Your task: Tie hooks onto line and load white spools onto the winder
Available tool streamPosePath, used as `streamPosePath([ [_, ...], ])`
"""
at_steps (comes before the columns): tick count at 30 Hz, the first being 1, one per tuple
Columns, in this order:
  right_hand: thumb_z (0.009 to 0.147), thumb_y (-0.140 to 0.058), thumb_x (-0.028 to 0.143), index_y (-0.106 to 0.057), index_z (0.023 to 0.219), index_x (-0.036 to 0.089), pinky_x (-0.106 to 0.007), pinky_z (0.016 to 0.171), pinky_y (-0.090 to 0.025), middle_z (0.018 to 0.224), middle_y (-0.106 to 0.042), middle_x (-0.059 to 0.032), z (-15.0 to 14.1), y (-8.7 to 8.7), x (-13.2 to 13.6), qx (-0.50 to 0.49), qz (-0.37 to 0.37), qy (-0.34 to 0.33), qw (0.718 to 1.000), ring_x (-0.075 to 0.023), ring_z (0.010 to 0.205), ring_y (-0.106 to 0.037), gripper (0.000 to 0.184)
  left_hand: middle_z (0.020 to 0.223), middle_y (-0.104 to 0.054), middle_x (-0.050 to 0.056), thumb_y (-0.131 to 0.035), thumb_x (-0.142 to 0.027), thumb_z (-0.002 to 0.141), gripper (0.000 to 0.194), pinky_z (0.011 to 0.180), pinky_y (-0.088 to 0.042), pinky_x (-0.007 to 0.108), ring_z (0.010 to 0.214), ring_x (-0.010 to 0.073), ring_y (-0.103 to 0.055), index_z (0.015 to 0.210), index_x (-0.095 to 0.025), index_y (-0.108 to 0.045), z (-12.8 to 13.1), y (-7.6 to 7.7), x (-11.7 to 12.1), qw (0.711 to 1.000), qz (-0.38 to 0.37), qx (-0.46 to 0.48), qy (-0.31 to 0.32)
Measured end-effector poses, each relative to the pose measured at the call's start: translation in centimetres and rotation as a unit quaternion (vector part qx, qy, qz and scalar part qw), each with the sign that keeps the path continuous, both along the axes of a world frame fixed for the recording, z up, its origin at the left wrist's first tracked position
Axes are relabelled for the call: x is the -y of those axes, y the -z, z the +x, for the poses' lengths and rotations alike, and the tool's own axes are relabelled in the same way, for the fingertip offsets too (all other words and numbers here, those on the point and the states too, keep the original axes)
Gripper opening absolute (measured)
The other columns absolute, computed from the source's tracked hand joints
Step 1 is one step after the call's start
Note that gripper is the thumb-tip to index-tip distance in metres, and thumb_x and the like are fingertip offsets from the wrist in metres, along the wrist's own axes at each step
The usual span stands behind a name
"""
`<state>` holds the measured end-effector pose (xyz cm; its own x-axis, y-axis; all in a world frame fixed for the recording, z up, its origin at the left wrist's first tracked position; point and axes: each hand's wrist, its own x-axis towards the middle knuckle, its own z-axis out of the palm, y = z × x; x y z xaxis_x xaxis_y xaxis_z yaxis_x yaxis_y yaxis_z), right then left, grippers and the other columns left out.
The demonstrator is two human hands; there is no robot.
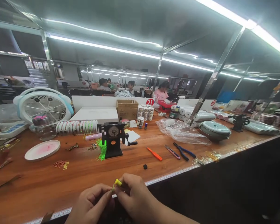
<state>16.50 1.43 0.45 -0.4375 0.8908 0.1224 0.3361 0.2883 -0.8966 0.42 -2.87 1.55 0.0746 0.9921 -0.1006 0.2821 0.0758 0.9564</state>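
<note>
My left hand [93, 199] and my right hand [134, 193] meet low in the view, at the front edge of the wooden bench. A small yellow cylinder [118, 182] sticks out from the closed thumb and fingers of my right hand. From it a thin green strand [113, 187] runs down to the pinched fingertips of my left hand. Between the two hands shows a tiny white piece [114, 196]; which hand has it I cannot tell. A small black block [145, 166] lies just beyond my right hand.
A black hand-crank winder [114, 140] stands beside green strands [102, 149] and a row of white spools [77, 127]. An orange-handled tool [154, 153] and blue-handled pliers [184, 151] lie to the right. Left are a white dish [42, 150] and a fan [44, 107]. A co-worker [161, 92] sits beyond.
</note>
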Motion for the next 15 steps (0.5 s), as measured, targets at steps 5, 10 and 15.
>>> streamPosePath([
  [5,0.073,-0.063,0.026,-0.053,0.063,0.014,-0.020,0.051,-0.029,0.056,-0.047,0.0048,0.6,-1.4,-0.4,-0.117,-0.177,-0.088,0.973,-0.0070,0.053,-0.038,0.018,0.060,-0.054,-0.002,-0.055,-0.045,0.081,0.031,0.055,-0.036,0.023,0.056,0.0120,-0.044,0.070,-0.017,-0.063,-0.7,0.9,0.1,0.996,-0.042,0.067,0.044],
  [10,0.064,-0.072,0.029,-0.056,0.060,0.013,-0.020,0.042,-0.022,0.048,-0.049,0.0058,0.8,-1.2,-0.7,-0.187,-0.285,-0.144,0.929,-0.0036,0.040,-0.033,0.023,0.060,-0.052,-0.002,-0.056,-0.041,0.082,0.027,0.057,-0.035,0.023,0.059,0.0114,-0.043,0.069,-0.017,-0.060,-0.7,1.1,0.2,0.987,-0.041,0.137,0.075],
  [15,0.059,-0.074,0.023,-0.056,0.063,0.013,-0.019,0.038,-0.019,0.047,-0.049,0.0060,0.5,-0.4,-0.5,-0.233,-0.340,-0.143,0.900,-0.0034,0.037,-0.033,0.021,0.068,-0.055,0.000,-0.054,-0.045,0.082,0.030,0.064,-0.039,0.025,0.066,0.0139,-0.048,0.070,-0.018,-0.059,-0.6,0.0,0.5,0.988,-0.046,0.106,0.100],
])
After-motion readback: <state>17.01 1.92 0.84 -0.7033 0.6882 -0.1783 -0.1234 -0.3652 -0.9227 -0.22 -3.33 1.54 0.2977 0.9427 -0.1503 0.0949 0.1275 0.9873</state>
